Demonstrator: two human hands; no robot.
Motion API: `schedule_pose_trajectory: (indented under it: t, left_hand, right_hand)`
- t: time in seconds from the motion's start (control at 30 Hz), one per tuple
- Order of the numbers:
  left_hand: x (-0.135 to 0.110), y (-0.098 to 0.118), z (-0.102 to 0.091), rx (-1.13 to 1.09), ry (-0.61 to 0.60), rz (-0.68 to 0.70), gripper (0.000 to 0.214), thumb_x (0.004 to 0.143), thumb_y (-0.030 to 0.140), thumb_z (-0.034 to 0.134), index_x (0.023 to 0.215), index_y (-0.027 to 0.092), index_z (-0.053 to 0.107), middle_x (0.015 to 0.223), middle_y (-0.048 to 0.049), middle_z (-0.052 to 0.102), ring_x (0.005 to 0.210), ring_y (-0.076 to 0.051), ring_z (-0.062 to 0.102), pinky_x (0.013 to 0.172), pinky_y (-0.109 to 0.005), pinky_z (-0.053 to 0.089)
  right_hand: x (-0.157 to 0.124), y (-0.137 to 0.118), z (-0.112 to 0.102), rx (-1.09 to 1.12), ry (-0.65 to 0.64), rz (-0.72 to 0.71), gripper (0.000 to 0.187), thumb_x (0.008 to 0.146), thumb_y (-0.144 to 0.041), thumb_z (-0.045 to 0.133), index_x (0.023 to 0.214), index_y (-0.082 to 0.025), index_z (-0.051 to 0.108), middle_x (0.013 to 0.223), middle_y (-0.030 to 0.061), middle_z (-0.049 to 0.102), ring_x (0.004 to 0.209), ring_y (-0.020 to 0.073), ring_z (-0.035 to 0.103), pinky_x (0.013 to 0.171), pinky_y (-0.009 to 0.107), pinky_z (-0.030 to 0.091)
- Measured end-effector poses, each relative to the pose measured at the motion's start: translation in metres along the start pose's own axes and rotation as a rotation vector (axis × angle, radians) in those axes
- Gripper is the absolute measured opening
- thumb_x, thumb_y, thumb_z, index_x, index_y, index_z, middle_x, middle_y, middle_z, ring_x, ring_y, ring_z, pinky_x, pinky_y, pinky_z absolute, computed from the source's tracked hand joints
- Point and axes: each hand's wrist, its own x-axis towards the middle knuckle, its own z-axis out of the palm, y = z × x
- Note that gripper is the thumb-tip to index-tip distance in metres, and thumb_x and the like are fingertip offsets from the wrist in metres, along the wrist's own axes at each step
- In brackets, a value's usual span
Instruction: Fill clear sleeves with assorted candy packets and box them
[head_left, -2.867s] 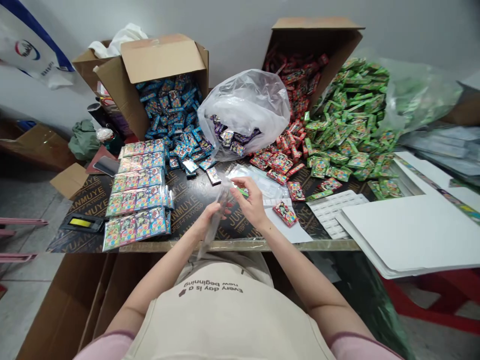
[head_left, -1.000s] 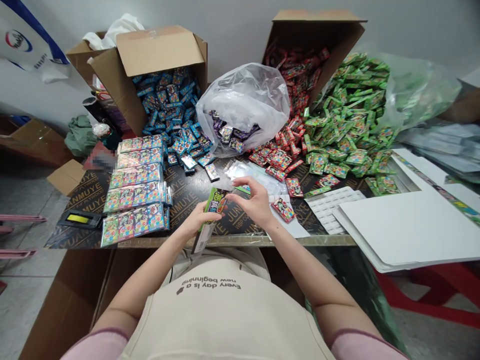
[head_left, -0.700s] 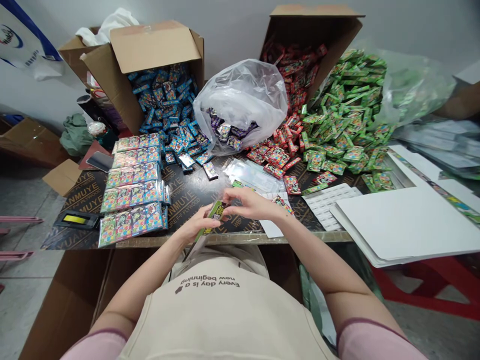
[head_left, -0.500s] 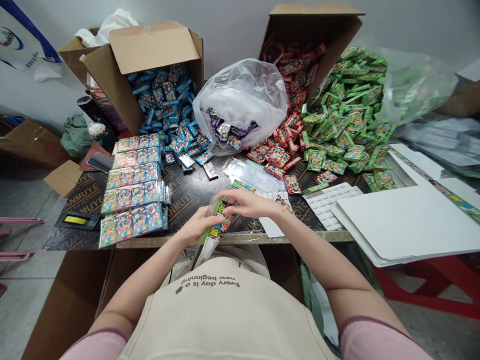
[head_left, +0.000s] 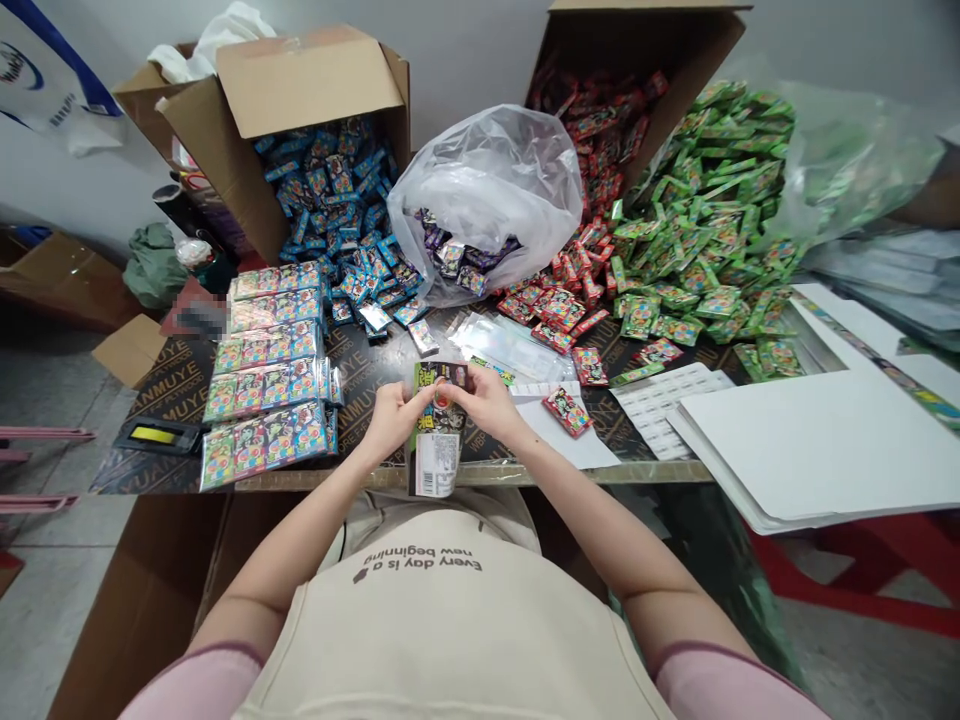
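Observation:
My left hand (head_left: 391, 417) and my right hand (head_left: 484, 400) both pinch the top of a clear plastic sleeve (head_left: 435, 470) with a green card pack (head_left: 436, 400) inside it. The sleeve hangs upright over the table's near edge, its white lower end showing a printed label. A stack of empty clear sleeves (head_left: 510, 350) lies just beyond my right hand. A loose red pack (head_left: 568, 410) rests on a white sheet to the right.
Filled rows of packs (head_left: 274, 385) lie at the left beside a black-and-yellow tool (head_left: 154, 435). Behind stand a box of blue packs (head_left: 330, 190), a plastic bag of purple packs (head_left: 487, 200), a box of red packs (head_left: 607, 120), a green heap (head_left: 705, 220). White boards (head_left: 817, 440) lie right.
A green pack has gone into the clear sleeve, and both hands have turned the sleeve upright and face-on near the table edge. The view shifted slightly.

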Motion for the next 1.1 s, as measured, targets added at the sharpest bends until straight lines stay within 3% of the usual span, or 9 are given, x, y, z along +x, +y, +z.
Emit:
schedule_pose_trajectory:
  t: [0.2,0.33,0.47,0.57,0.67,0.77,0.87,1.03,1.1]
  left_hand:
    - [0.019,-0.01,-0.011,-0.118,0.195,0.042,0.032,0.074,0.044,0.071,0.078,0.012,0.071,0.073,-0.003,0.069,0.065,-0.015,0.06,0.062,-0.025,0.047]
    - [0.015,-0.02,-0.013,-0.09,-0.049,-0.094,0.038,0.062,0.04,0.08,0.085,0.012,0.069,0.074,-0.0043,0.07,0.062,-0.016,0.063,0.054,-0.024,0.049]
    - [0.009,-0.036,-0.006,-0.129,-0.252,-0.193,0.047,0.058,0.039,0.083,0.092,0.011,0.067,0.078,-0.0067,0.071,0.063,-0.018,0.065,0.054,-0.027,0.052]
    - [0.014,-0.045,0.0,-0.141,-0.185,-0.119,0.046,0.06,0.039,0.082,0.095,0.012,0.067,0.083,-0.0076,0.073,0.07,-0.019,0.067,0.061,-0.028,0.053]
    - [0.02,-0.046,0.004,-0.175,-0.08,-0.042,0.041,0.066,0.039,0.078,0.097,0.014,0.068,0.089,-0.0074,0.074,0.078,-0.02,0.068,0.072,-0.031,0.054]
    - [0.018,-0.046,0.009,-0.198,-0.146,-0.025,0.037,0.067,0.038,0.077,0.095,0.014,0.071,0.093,-0.0079,0.074,0.084,-0.022,0.069,0.082,-0.034,0.053]
    - [0.007,-0.048,0.021,-0.243,-0.194,-0.059,0.04,0.063,0.037,0.081,0.095,0.014,0.073,0.095,-0.008,0.075,0.089,-0.023,0.069,0.088,-0.034,0.05]
    - [-0.005,-0.037,0.037,-0.517,0.139,-0.234,0.048,0.071,0.059,0.069,0.087,0.014,0.074,0.083,-0.0072,0.075,0.076,-0.019,0.069,0.068,-0.028,0.051]
    - [-0.003,-0.027,0.036,-0.598,0.16,-0.295,0.044,0.07,0.056,0.07,0.081,0.013,0.075,0.078,-0.0069,0.075,0.07,-0.018,0.068,0.063,-0.026,0.05]
  right_hand:
    - [-0.013,0.013,-0.006,0.163,-0.368,0.245,0.039,0.06,-0.035,0.083,0.09,-0.017,0.065,0.078,-0.0007,0.07,0.065,0.016,0.065,0.064,0.031,0.055]
    - [-0.014,0.025,-0.021,0.139,-0.171,0.254,0.032,0.063,-0.033,0.08,0.086,-0.017,0.065,0.073,-0.001,0.07,0.061,0.0151,0.063,0.059,0.028,0.052]
    - [-0.008,0.03,-0.032,0.159,-0.028,0.174,0.036,0.066,-0.033,0.077,0.097,-0.019,0.065,0.089,0.0009,0.073,0.075,0.0172,0.067,0.072,0.031,0.054]
    - [-0.007,0.037,-0.032,0.099,0.093,0.065,0.03,0.069,-0.036,0.074,0.093,-0.02,0.067,0.092,0.0018,0.074,0.082,0.0191,0.067,0.078,0.033,0.053]
    - [-0.008,0.039,-0.028,0.06,0.107,0.061,0.034,0.066,-0.041,0.077,0.092,-0.021,0.067,0.091,0.0017,0.074,0.082,0.0204,0.067,0.079,0.034,0.054]
    - [-0.005,0.028,-0.026,0.23,0.217,0.092,0.044,0.071,-0.055,0.071,0.103,-0.024,0.066,0.098,0.0018,0.074,0.089,0.0209,0.068,0.08,0.034,0.054]
    - [0.001,0.011,-0.022,0.425,0.378,0.085,0.042,0.076,-0.06,0.063,0.093,-0.023,0.069,0.089,0.0034,0.075,0.09,0.0224,0.069,0.081,0.036,0.054]
    - [-0.002,-0.006,-0.008,0.484,0.331,0.136,0.018,0.068,-0.037,0.071,0.077,-0.021,0.07,0.077,0.0017,0.075,0.078,0.0213,0.071,0.082,0.036,0.054]
    - [-0.006,-0.009,-0.006,0.508,0.276,0.18,0.015,0.065,-0.03,0.071,0.077,-0.022,0.07,0.077,-0.0001,0.075,0.074,0.0201,0.071,0.08,0.036,0.055]
